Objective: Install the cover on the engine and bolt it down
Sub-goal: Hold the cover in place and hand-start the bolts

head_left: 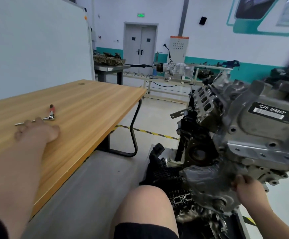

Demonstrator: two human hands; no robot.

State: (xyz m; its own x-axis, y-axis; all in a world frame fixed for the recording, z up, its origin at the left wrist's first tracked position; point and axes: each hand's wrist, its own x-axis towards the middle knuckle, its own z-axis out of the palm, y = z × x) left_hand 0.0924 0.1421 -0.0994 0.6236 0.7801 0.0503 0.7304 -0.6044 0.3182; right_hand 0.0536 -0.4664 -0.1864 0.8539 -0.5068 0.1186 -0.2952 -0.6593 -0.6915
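Note:
The engine (254,121) stands on a stand at the right, a label plate on its grey block. Against its lower front face sits the silver timing cover (207,183). My right hand (247,190) grips that cover's right edge, fingers curled round it. A ratchet wrench (51,116) with a red handle and a long steel extension lies on the wooden table (88,104) at the left. My left hand (37,131) lies on the table with its fingers over the extension and its thumb flat on the wood. Whether the fingers grip the bar is hidden.
A black plastic manifold (159,163) lies on the stand base below the engine. My bare knee (143,204) is between table and engine. Yellow-black tape (150,132) marks the floor. A whiteboard (37,40) stands behind the table, and benches with engine parts line the far wall.

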